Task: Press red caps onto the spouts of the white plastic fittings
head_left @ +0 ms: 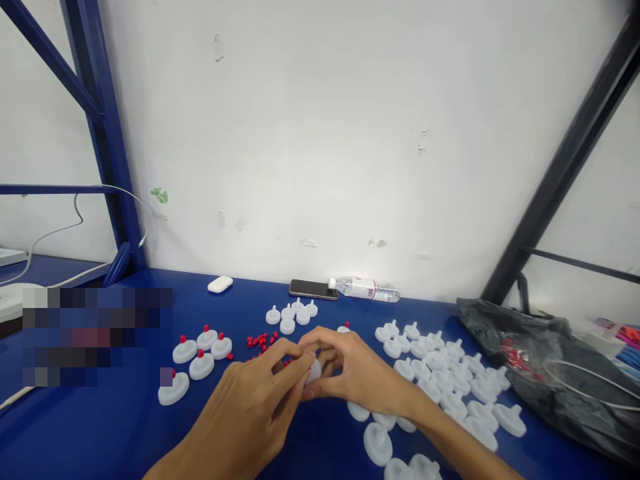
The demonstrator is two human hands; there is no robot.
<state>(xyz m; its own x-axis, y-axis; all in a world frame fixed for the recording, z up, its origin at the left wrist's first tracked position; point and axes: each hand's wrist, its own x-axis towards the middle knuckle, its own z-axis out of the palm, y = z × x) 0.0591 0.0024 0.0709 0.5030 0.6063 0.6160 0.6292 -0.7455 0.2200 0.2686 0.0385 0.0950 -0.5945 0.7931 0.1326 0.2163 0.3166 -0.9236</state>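
My left hand (255, 393) and my right hand (350, 370) meet over the blue table (240, 460). A white plastic cap (314, 371) is held between them, partly hidden by the fingers. My right fingers curl around its right side, and my left fingertips press on its left and top. Just behind my left hand lie small red tips (262, 341). White caps topped with red tips (201, 365) stand to the left. Many plain white caps (435, 380) are spread on the right, some partly behind my right forearm.
Against the wall lie a phone (313, 289), a plastic bottle (365, 288) and a white case (220, 285). A few white caps (287, 325) stand before the phone. A black bag (565, 380) sits at the right. A blue post (107, 133) rises at the left.
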